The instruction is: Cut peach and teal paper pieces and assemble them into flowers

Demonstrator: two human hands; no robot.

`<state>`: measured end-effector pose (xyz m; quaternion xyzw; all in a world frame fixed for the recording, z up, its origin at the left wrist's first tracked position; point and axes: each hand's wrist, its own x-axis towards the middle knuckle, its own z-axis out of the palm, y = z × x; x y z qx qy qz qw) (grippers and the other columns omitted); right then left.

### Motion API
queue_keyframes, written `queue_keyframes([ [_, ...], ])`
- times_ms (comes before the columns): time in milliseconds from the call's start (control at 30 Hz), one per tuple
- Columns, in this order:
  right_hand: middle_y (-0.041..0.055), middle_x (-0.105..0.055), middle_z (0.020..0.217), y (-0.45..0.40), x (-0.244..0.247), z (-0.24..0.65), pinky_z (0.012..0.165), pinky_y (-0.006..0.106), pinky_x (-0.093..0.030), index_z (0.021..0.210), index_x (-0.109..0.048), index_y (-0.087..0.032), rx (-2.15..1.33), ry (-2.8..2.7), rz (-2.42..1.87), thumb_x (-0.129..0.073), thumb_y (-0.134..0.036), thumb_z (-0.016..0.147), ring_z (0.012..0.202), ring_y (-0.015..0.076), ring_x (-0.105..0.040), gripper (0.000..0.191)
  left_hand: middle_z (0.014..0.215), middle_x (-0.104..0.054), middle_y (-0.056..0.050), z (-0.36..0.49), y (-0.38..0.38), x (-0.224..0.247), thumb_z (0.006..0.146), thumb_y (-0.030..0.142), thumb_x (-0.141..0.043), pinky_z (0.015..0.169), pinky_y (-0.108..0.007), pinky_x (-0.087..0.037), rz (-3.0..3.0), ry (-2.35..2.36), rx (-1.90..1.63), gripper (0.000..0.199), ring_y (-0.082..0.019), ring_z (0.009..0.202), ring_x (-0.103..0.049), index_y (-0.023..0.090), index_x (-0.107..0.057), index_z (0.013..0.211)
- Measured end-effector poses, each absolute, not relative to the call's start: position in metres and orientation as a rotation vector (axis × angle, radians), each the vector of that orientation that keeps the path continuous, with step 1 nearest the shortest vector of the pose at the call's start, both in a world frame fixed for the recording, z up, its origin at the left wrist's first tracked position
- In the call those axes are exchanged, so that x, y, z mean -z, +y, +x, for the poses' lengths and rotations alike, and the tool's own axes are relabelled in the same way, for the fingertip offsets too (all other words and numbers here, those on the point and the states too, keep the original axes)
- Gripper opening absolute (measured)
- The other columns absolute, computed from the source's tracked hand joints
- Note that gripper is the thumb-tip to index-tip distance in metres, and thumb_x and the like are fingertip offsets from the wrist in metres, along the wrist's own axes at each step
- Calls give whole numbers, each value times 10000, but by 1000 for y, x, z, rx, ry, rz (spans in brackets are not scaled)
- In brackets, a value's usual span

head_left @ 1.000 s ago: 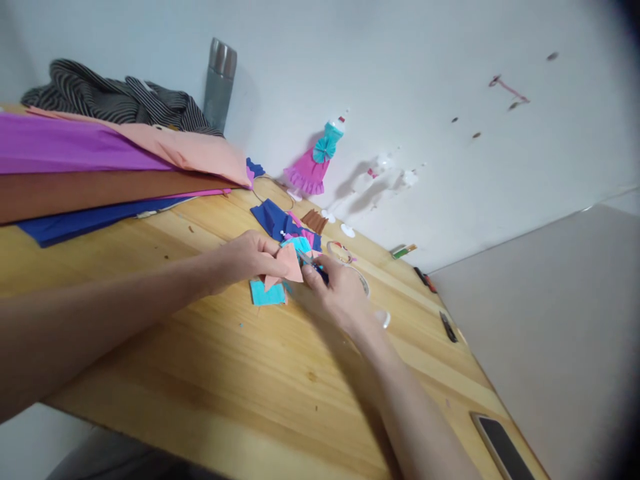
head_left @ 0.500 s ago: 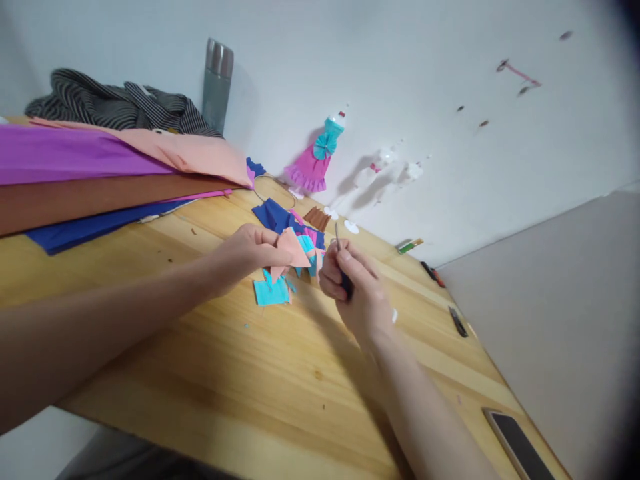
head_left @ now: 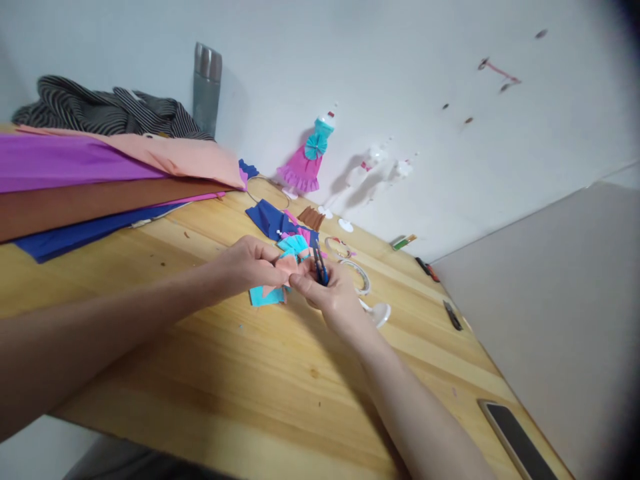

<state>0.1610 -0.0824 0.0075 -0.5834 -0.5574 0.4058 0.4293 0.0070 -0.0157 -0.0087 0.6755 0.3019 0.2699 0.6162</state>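
Observation:
Between my two hands is a small peach paper piece (head_left: 287, 265). My left hand (head_left: 250, 265) pinches its left side with thumb and fingers. My right hand (head_left: 327, 288) has thumb and fingertips at the piece's right edge, and dark scissors (head_left: 321, 267) are tucked in the same hand, blades pointing up. Under and behind the hands lie turquoise scraps (head_left: 267, 295) and a dark blue piece (head_left: 267, 217) on the wooden table (head_left: 240, 393).
Folded coloured sheets (head_left: 90, 160), striped cloth (head_left: 115, 110) and a grey bottle (head_left: 207, 90) are at the left back. A small doll in a pink skirt (head_left: 303, 167) stands by the wall. Tape rolls (head_left: 356, 275), a cutter (head_left: 453, 315) and a phone (head_left: 517, 437) lie to the right.
My right hand has moved left to meet my left hand at the peach piece, and the scissors have turned within it. Tape rolls now show beyond the right hand. The view has shifted slightly.

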Motion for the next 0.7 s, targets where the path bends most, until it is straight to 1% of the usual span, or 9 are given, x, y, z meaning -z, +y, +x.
queue_keyframes([
  [200, -89, -331, 416, -81, -7, 159, 416, 227, -184, 562, -459, -199, -1074, -1342, -1470, -655, -357, 606, 407, 60, -280, 256, 481, -519, 38, 6, -12, 14, 649, 233, -579, 505, -215, -328, 1624, 721, -507, 147, -86, 499, -458, 141, -586, 536],
  [333, -94, -330, 418, -81, -6, 159, 414, 224, -180, 557, -461, -196, -1071, -1327, -1477, -650, -320, 592, 401, 53, -264, 229, 492, -548, 27, 5, -7, 17, 671, 262, -621, 522, -217, -343, 1632, 705, -463, 177, -95, 514, -482, 139, -604, 545],
  [500, -99, -325, 401, -82, -4, 159, 408, 224, -179, 559, -463, -197, -1089, -1297, -1469, -652, -318, 594, 384, 50, -251, 228, 573, -612, -2, 0, 0, 15, 718, 297, -637, 588, -218, -406, 1496, 490, -394, 183, -114, 595, -542, 146, -654, 615],
  [600, -96, -321, 408, -82, -1, 161, 410, 225, -184, 561, -461, -197, -1091, -1291, -1459, -653, -315, 614, 386, 54, -255, 231, 624, -625, -21, -3, 2, 12, 759, 345, -597, 622, -243, -445, 1350, 363, -383, 228, -137, 630, -570, 152, -673, 666],
  [700, -90, -332, 424, -81, 2, 164, 413, 225, -185, 567, -462, -195, -1070, -1288, -1433, -659, -309, 625, 394, 57, -264, 234, 643, -629, -42, -4, 3, 11, 788, 365, -543, 655, -271, -472, 1265, 284, -373, 282, -161, 658, -584, 148, -680, 670],
])
